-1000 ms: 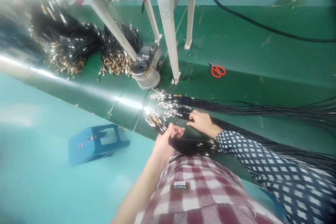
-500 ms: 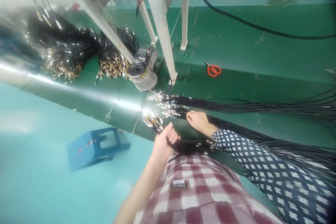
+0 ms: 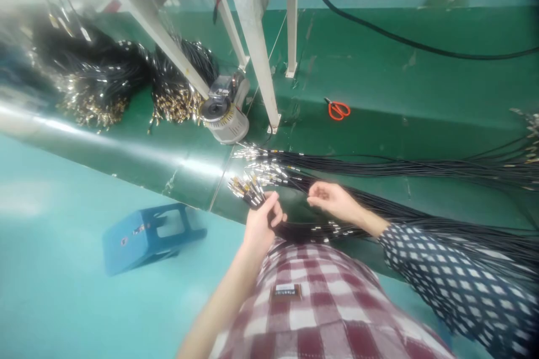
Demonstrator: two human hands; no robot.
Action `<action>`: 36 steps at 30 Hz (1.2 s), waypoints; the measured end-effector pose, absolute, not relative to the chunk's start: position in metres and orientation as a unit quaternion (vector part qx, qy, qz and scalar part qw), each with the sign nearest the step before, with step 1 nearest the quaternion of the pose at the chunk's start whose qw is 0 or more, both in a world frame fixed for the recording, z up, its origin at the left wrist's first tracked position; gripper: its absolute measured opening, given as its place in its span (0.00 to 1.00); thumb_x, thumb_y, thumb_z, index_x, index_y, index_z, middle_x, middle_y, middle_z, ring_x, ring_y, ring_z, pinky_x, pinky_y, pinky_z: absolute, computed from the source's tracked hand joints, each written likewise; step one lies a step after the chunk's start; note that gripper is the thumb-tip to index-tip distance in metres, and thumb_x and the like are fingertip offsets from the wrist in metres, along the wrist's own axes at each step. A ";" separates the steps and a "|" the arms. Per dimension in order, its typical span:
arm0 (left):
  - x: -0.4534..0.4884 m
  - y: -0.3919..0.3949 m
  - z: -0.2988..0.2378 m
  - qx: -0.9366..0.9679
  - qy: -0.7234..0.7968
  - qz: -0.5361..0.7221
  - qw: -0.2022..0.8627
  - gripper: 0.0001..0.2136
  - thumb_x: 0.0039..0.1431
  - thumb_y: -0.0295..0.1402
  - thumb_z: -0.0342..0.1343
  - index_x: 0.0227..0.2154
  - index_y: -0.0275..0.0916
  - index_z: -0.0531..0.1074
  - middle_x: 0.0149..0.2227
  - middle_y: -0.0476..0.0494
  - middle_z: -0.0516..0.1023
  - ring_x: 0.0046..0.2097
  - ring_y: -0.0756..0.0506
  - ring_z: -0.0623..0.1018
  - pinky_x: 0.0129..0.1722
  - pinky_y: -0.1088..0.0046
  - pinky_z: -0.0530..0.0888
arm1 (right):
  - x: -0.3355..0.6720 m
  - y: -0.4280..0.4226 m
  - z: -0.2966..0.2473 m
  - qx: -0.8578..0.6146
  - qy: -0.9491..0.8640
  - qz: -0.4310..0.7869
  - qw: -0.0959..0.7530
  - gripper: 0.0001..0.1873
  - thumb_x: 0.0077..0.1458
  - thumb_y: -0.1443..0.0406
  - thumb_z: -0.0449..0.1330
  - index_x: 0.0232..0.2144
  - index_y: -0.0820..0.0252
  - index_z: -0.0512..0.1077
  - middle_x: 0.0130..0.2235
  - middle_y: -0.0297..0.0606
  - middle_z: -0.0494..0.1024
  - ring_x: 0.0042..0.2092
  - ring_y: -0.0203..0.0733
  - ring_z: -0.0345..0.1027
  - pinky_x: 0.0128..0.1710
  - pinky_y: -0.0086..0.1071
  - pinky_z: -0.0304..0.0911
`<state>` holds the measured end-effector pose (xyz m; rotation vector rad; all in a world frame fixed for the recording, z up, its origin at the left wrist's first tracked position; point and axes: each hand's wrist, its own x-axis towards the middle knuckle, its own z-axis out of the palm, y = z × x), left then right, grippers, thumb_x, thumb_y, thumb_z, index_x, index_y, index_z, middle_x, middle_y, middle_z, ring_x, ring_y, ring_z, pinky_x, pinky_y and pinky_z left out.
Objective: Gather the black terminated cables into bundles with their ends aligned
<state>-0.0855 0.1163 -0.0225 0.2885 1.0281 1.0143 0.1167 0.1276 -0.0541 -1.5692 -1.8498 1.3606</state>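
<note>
My left hand [image 3: 261,224] is wrapped round a bundle of black cables [image 3: 256,196] whose metal-tipped ends stick out past the near edge of the green table [image 3: 379,90]. My right hand [image 3: 332,199] hovers just right of it, fingers pinched on a thin black cable from the loose spread of cables [image 3: 421,171] that runs along the table to the right. More cables pass under my right forearm in its checked sleeve [image 3: 455,275].
Orange-handled scissors [image 3: 337,109] lie on the table beyond the cables. A round grey device [image 3: 222,113] stands by white frame legs [image 3: 256,45]. Heaps of cables with gold ends [image 3: 126,84] lie at far left. A blue stool [image 3: 147,235] stands on the floor.
My right hand has lifted off the loose cables and drawn back to the right, pinching a cable. My left hand has kept its grip on the bundle.
</note>
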 end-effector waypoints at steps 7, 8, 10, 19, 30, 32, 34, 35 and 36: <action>-0.078 0.123 -0.014 0.162 0.460 0.466 0.738 0.11 0.53 0.34 0.62 0.37 0.34 0.72 0.16 0.59 0.58 0.16 0.58 0.55 0.22 0.77 0.59 | 0.112 0.097 -0.030 -0.490 -0.507 0.648 0.290 0.15 0.51 0.56 0.63 0.29 0.61 0.67 0.26 0.33 0.73 0.26 0.31 0.63 0.28 0.27 0.60; -0.076 0.123 -0.014 0.164 0.467 0.466 0.734 0.10 0.52 0.34 0.62 0.35 0.33 0.73 0.16 0.59 0.58 0.16 0.59 0.54 0.22 0.77 0.58 | 0.110 0.097 -0.028 -0.490 -0.503 0.650 0.291 0.15 0.51 0.55 0.63 0.29 0.61 0.67 0.26 0.33 0.73 0.27 0.32 0.63 0.28 0.28 0.60; -0.075 0.122 -0.013 0.173 0.485 0.451 0.729 0.10 0.49 0.32 0.64 0.32 0.32 0.73 0.14 0.59 0.56 0.15 0.58 0.54 0.22 0.77 0.59 | 0.106 0.098 -0.026 -0.489 -0.498 0.652 0.295 0.16 0.50 0.54 0.63 0.28 0.61 0.66 0.26 0.32 0.73 0.26 0.32 0.63 0.28 0.28 0.60; -0.078 0.121 -0.010 0.164 0.476 0.435 0.746 0.10 0.48 0.32 0.65 0.31 0.31 0.74 0.13 0.59 0.55 0.16 0.58 0.56 0.23 0.77 0.61 | 0.107 0.103 -0.010 -0.500 -0.552 0.625 0.234 0.15 0.51 0.54 0.62 0.28 0.61 0.68 0.27 0.34 0.73 0.26 0.33 0.63 0.28 0.29 0.60; -0.082 0.122 -0.016 0.151 0.467 0.435 0.755 0.10 0.48 0.32 0.66 0.30 0.30 0.75 0.13 0.61 0.49 0.16 0.58 0.52 0.22 0.77 0.60 | 0.138 0.075 -0.034 -0.541 -0.780 0.303 0.087 0.16 0.64 0.58 0.49 0.34 0.56 0.74 0.38 0.39 0.75 0.38 0.41 0.70 0.36 0.33 0.63; -0.083 0.121 -0.017 0.149 0.463 0.433 0.759 0.10 0.48 0.32 0.65 0.31 0.30 0.75 0.14 0.62 0.49 0.17 0.58 0.52 0.22 0.77 0.60 | 0.159 0.066 -0.039 -0.571 -0.762 0.295 0.081 0.13 0.61 0.56 0.53 0.39 0.55 0.73 0.44 0.41 0.74 0.42 0.44 0.70 0.38 0.36 0.65; -0.083 0.121 -0.017 0.150 0.463 0.431 0.760 0.11 0.48 0.33 0.66 0.31 0.30 0.74 0.14 0.62 0.49 0.17 0.58 0.52 0.22 0.77 0.59 | 0.157 0.068 -0.037 -0.574 -0.752 0.303 0.114 0.15 0.59 0.55 0.55 0.45 0.54 0.72 0.49 0.42 0.72 0.46 0.45 0.69 0.43 0.37 0.65; -0.083 0.120 -0.016 0.150 0.464 0.431 0.759 0.11 0.48 0.33 0.66 0.30 0.30 0.74 0.14 0.61 0.49 0.17 0.58 0.52 0.22 0.77 0.59 | 0.148 0.072 -0.034 -0.561 -0.753 0.316 0.135 0.15 0.60 0.55 0.54 0.45 0.54 0.71 0.48 0.42 0.73 0.46 0.45 0.69 0.44 0.37 0.65; -0.082 0.120 -0.015 0.148 0.467 0.431 0.758 0.11 0.48 0.34 0.66 0.30 0.30 0.74 0.14 0.61 0.49 0.17 0.58 0.52 0.22 0.77 0.59 | 0.135 0.078 -0.030 -0.541 -0.758 0.331 0.155 0.15 0.62 0.56 0.52 0.44 0.55 0.72 0.45 0.42 0.75 0.44 0.44 0.69 0.43 0.35 0.65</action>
